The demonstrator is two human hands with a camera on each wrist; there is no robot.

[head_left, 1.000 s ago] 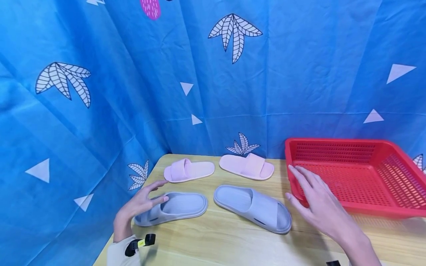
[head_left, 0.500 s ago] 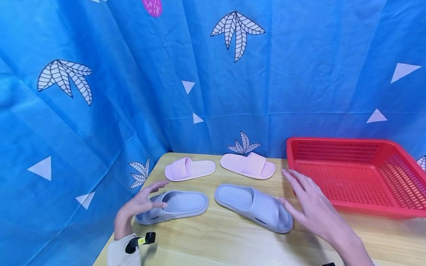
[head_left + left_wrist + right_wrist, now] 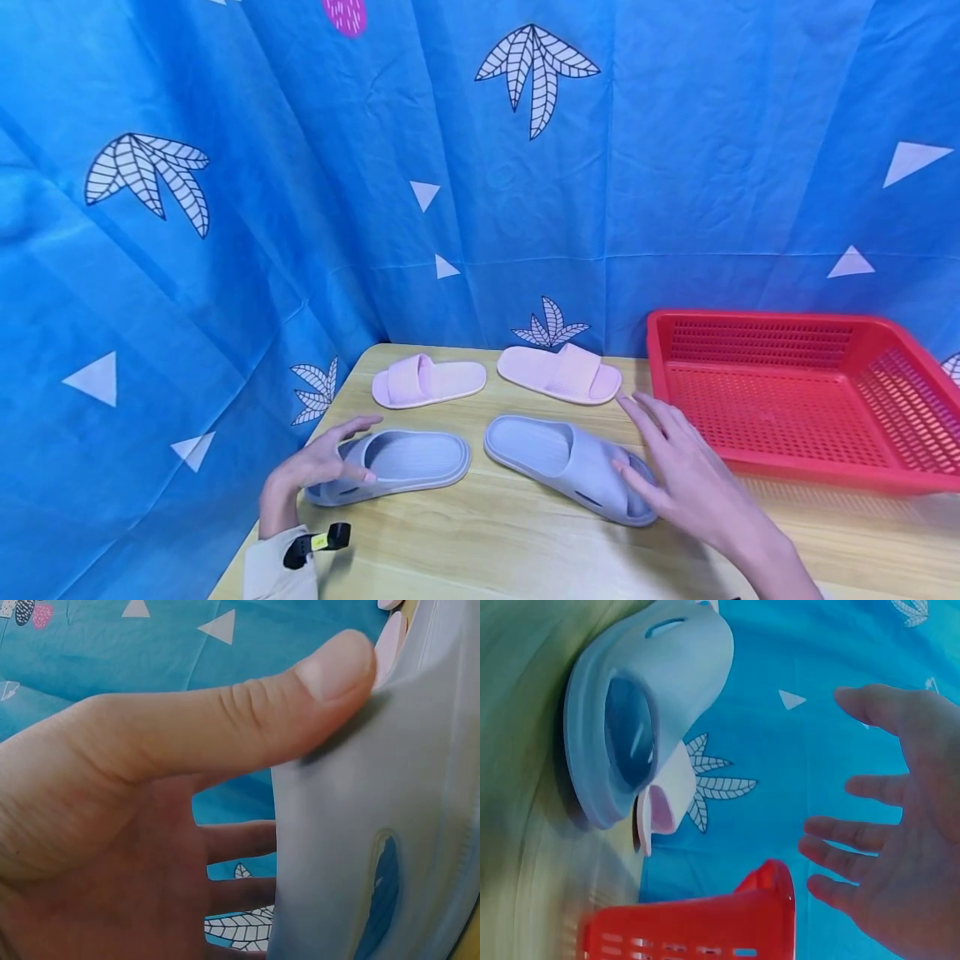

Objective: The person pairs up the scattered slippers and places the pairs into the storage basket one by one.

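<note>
Two grey-blue slide slippers lie side by side on the wooden table, their open heels facing each other. My left hand (image 3: 318,457) is at the strap end of the left grey slipper (image 3: 420,460), fingers spread and thumb apart. In the left wrist view the thumb (image 3: 337,671) overlaps the slipper's strap (image 3: 330,825) and casts a shadow on it; the fingers pass behind it. Over the toe of the right grey slipper (image 3: 592,467) hovers my right hand (image 3: 686,479), fingers spread. The right wrist view has a gap between that hand and the slipper.
Behind the grey pair lie a left pink slipper (image 3: 453,380) and a right pink slipper (image 3: 525,367). A red plastic basket (image 3: 825,467) stands on the right of the table (image 3: 465,550). Blue patterned cloth (image 3: 675,167) hangs behind and to the left.
My right hand has moved left from beside the red basket to above the right grey slipper's toe. The left hand has barely moved, and the slippers lie as before.
</note>
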